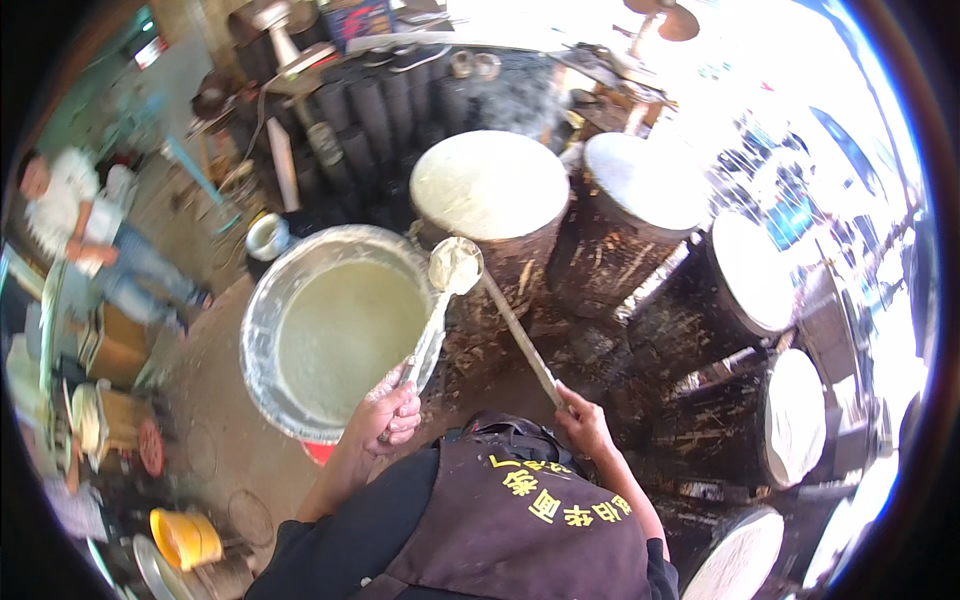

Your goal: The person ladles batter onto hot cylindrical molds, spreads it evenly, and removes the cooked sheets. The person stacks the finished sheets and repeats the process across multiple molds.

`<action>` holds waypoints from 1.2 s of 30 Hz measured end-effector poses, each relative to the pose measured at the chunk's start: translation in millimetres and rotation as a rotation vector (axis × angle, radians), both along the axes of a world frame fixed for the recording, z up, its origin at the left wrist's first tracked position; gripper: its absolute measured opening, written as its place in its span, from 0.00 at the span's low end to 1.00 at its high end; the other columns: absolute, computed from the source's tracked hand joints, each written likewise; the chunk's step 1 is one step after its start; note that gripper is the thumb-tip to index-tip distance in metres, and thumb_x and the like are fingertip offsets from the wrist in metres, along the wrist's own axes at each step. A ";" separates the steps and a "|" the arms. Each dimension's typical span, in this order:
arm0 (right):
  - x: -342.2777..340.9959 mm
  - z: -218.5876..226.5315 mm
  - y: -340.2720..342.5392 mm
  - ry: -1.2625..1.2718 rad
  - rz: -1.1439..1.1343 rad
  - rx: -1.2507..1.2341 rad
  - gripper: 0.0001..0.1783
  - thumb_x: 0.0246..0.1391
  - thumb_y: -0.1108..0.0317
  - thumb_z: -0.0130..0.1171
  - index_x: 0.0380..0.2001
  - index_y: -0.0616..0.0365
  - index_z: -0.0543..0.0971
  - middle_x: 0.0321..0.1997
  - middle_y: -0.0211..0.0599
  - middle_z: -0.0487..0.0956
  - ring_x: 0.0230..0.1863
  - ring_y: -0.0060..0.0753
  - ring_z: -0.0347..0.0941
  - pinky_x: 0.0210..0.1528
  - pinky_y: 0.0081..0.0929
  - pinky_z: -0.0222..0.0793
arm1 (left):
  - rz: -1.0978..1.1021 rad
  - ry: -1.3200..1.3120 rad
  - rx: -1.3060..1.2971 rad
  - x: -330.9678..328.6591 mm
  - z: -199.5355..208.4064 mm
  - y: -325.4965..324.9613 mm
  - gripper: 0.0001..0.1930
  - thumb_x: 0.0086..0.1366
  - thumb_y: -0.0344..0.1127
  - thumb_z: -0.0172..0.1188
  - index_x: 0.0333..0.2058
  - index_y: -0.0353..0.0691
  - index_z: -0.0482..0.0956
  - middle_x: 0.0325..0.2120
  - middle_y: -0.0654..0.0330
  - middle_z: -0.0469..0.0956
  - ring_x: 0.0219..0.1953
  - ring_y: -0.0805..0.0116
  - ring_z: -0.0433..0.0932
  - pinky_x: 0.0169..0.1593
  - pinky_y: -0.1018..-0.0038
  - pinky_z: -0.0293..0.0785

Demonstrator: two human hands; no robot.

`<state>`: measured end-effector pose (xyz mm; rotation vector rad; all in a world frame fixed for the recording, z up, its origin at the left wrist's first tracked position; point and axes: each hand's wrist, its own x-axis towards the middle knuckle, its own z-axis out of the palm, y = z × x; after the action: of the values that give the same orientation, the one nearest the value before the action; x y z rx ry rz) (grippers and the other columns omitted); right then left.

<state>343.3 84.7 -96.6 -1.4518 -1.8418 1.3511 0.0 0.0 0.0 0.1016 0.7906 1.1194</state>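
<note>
My right hand (583,420) is closed around the long handle of a ladle (522,338). The ladle's round bowl holds pale batter-like stuff, up between the big tub and the nearest drum. In my left hand (393,410), fingers wrapped tight, is a pale-coated utensil (428,345), whose exact kind I cannot make out. Its far end meets the ladle's bowl. Left of it stands a wide metal tub (262,370) with pale greenish-white liquid (350,335) inside and smears on its wall.
Several dark drums with white round tops curve around to the right, among them a near drum (490,185) and another (645,180). A small pail (268,237) stands behind the tub. A person (85,225) is at the far left. A yellow bucket (185,540) sits lower left.
</note>
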 end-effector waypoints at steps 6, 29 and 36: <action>18.3 17.7 -4.1 0.185 -0.372 -0.119 0.32 0.50 0.76 0.57 0.60 0.47 0.69 0.31 0.45 0.80 0.29 0.26 0.76 0.37 0.26 0.72 | -0.310 0.126 0.043 19.6 13.7 97.8 0.26 0.71 0.34 0.44 0.64 0.63 0.51 0.18 0.68 0.59 0.11 0.83 0.57 0.11 0.85 0.58; 299.9 15.3 109.9 -0.016 -0.680 0.382 0.34 0.48 0.78 0.55 0.61 0.50 0.66 0.31 0.47 0.75 0.33 0.45 0.74 0.39 0.32 0.69 | -0.818 -0.063 0.086 359.1 33.8 363.4 0.15 0.71 0.38 0.46 0.55 0.54 0.63 0.19 0.67 0.61 0.14 0.83 0.59 0.12 0.85 0.59; 300.9 17.2 204.2 -0.089 -0.554 0.414 0.33 0.48 0.79 0.54 0.61 0.56 0.66 0.42 0.54 0.77 0.41 0.50 0.75 0.45 0.31 0.70 | -0.613 0.597 0.276 378.2 35.2 418.0 0.21 0.72 0.46 0.44 0.61 0.55 0.60 0.16 0.68 0.62 0.10 0.81 0.59 0.11 0.82 0.59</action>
<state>644.2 288.9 -79.4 -1.6347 -1.4855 0.6082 378.2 418.0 35.2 0.8835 1.0295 0.5954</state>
